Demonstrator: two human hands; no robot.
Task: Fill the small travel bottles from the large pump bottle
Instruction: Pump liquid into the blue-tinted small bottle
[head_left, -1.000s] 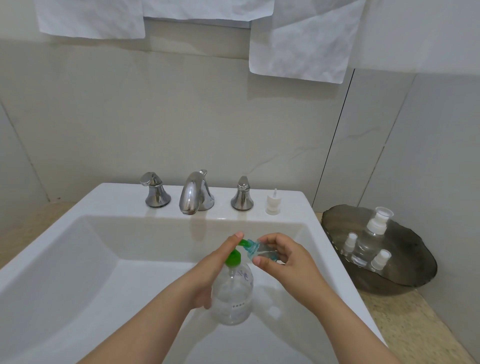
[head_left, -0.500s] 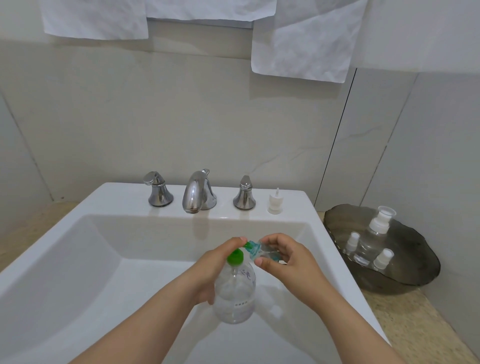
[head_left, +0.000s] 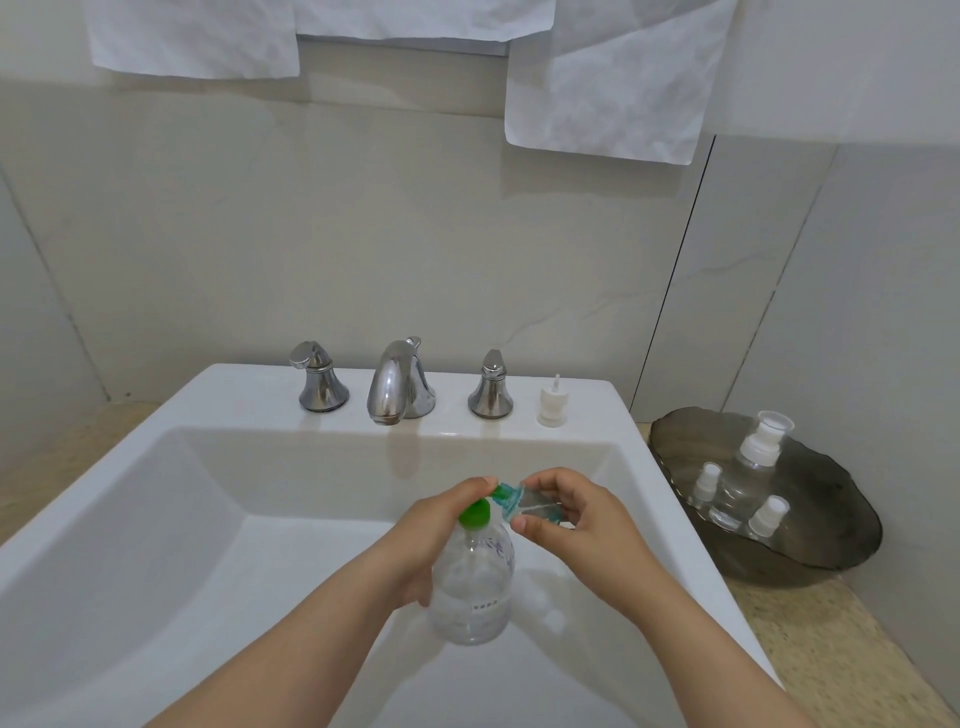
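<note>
A large clear pump bottle (head_left: 472, 587) with a green pump head (head_left: 475, 513) is held above the white sink (head_left: 218, 488). My left hand (head_left: 436, 535) wraps its neck, fingers on the pump top. My right hand (head_left: 576, 514) holds a small clear travel bottle (head_left: 535, 506) tilted sideways, its mouth against the teal pump spout (head_left: 503, 493). A white spray cap (head_left: 551, 402) stands on the sink's back ledge. More travel bottles with white caps, a tall one (head_left: 756, 457) and two short ones (head_left: 707, 486) (head_left: 768, 514), stand on a dark glass tray (head_left: 831, 551) at the right.
A chrome faucet (head_left: 397, 384) with two handles (head_left: 318, 384) (head_left: 491, 387) sits on the back ledge. White towels (head_left: 608, 78) hang on the tiled wall above. A beige stone counter (head_left: 852, 660) flanks the sink on the right.
Both hands and the two bottles stay almost still. My left fingers have settled lower on the green pump head.
</note>
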